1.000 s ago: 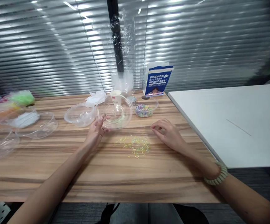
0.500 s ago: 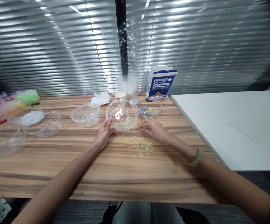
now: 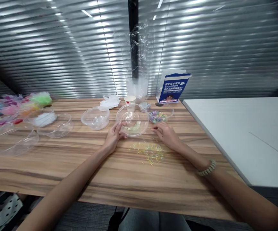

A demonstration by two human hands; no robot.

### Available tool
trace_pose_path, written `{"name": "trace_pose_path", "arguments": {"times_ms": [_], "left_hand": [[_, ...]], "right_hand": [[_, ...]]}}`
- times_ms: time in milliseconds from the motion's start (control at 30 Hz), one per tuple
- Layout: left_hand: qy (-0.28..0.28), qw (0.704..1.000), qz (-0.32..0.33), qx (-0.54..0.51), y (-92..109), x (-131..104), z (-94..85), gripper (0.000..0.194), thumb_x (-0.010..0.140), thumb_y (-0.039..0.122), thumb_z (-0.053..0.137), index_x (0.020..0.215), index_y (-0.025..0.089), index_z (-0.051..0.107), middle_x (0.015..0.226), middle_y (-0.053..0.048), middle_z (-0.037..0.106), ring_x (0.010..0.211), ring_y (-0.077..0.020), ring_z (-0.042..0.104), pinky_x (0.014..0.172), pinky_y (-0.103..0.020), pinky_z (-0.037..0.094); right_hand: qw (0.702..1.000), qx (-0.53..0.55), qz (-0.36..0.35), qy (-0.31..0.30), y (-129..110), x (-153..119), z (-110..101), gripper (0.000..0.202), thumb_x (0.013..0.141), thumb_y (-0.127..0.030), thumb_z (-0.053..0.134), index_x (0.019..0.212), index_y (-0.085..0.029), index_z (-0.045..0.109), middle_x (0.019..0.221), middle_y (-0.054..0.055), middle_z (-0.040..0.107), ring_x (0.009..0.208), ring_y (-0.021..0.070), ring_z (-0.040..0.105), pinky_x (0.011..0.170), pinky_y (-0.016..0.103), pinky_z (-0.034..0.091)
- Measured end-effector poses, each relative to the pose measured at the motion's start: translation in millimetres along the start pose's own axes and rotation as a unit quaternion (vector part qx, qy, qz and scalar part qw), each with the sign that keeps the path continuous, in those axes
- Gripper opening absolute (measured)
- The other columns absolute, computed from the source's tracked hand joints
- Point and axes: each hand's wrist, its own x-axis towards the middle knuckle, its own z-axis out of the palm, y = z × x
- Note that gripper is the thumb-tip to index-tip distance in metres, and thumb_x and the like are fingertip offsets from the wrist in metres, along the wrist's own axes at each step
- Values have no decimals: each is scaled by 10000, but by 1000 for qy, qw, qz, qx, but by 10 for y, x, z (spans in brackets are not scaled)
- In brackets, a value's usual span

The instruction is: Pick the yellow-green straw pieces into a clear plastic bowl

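My left hand [image 3: 113, 138] grips the near left rim of a clear plastic bowl [image 3: 142, 128], which is tilted towards me. A few pale green bits lie inside it. To the right, my right hand [image 3: 166, 134] hovers with thumb and fingertips together, just in front of a second clear bowl [image 3: 172, 113]. Multicoloured small pieces [image 3: 157, 117] fill the bottom of that bowl. Whatever the right fingertips hold is too small to make out. Below both hands, thin yellow and green sticks [image 3: 150, 154] lie scattered on the wooden table [image 3: 119, 189].
Several clear bowls [image 3: 95, 118] stand to the left, near colourful bagged bundles [image 3: 41, 98]. Behind are white tissues [image 3: 110, 102], a paper cup [image 3: 130, 99] and a blue-and-white bag [image 3: 174, 86]. A white table [image 3: 244, 128] adjoins at the right.
The view has turned slightly left, so everything sits further right in it. My left hand still holds the bowl. The right hand's fingers have drawn closer together.
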Motion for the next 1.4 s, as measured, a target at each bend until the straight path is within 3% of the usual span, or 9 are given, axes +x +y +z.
{"name": "trace_pose_path", "arguments": {"times_ms": [200,400,667,833,1067,1167,1267,1400], "left_hand": [[-16,1000,-4,-16,-6,-71,30,671,684,593,659,1169,146,538,1178,-127,548,546,-68,564,499,-226,484],[-33,999,-8,-13,-11,-132,81,699,666,596,672,1186,149,538,1178,-129,550,583,-84,579,519,-233,497],[-56,998,-25,-18,-39,-142,86,718,643,597,689,1193,162,537,1203,-133,541,617,-108,606,521,-233,495],[-64,997,-35,-24,-28,-147,96,693,652,570,699,1192,164,541,1202,-123,542,603,-94,596,541,-242,500],[-34,998,-26,-45,-2,-111,73,629,684,572,672,1137,149,559,1154,-109,566,577,-85,575,522,-231,486],[-19,998,-21,-54,13,-87,67,579,712,584,638,1081,144,568,1136,-106,572,547,-78,563,519,-232,483],[-14,998,-22,-53,26,-78,72,543,744,571,614,1067,138,564,1129,-110,573,543,-78,560,520,-233,483],[-16,998,-23,-54,33,-82,70,530,761,556,605,1076,132,564,1129,-108,569,559,-74,554,522,-223,480]], "right_hand": [[984,30,-50,167,-238,48,-192,95,858,-167,558,796,-197,624,749,26,661,730,177,584,673,316,468],[970,39,-109,213,-496,50,-234,126,867,-145,544,812,-208,640,750,16,675,728,167,607,701,323,477],[974,-5,-150,167,-420,-7,-123,126,859,-132,558,869,-190,669,734,30,681,750,181,577,666,313,476],[979,-21,-154,133,-386,-25,-75,147,872,-153,543,889,-199,681,790,49,682,871,201,596,738,352,472],[986,36,-66,149,-361,22,-300,149,876,-184,525,925,-213,663,872,40,684,831,189,591,761,354,469],[997,49,-13,55,-212,-35,-366,112,852,-217,560,849,-203,672,805,34,672,768,183,587,689,324,464],[997,47,-5,-66,-69,-117,-361,93,831,-253,604,818,-209,685,813,29,679,817,194,585,735,337,457],[992,24,0,-125,-3,-181,-306,96,820,-289,625,832,-219,691,866,37,672,857,199,571,766,345,446]]}}
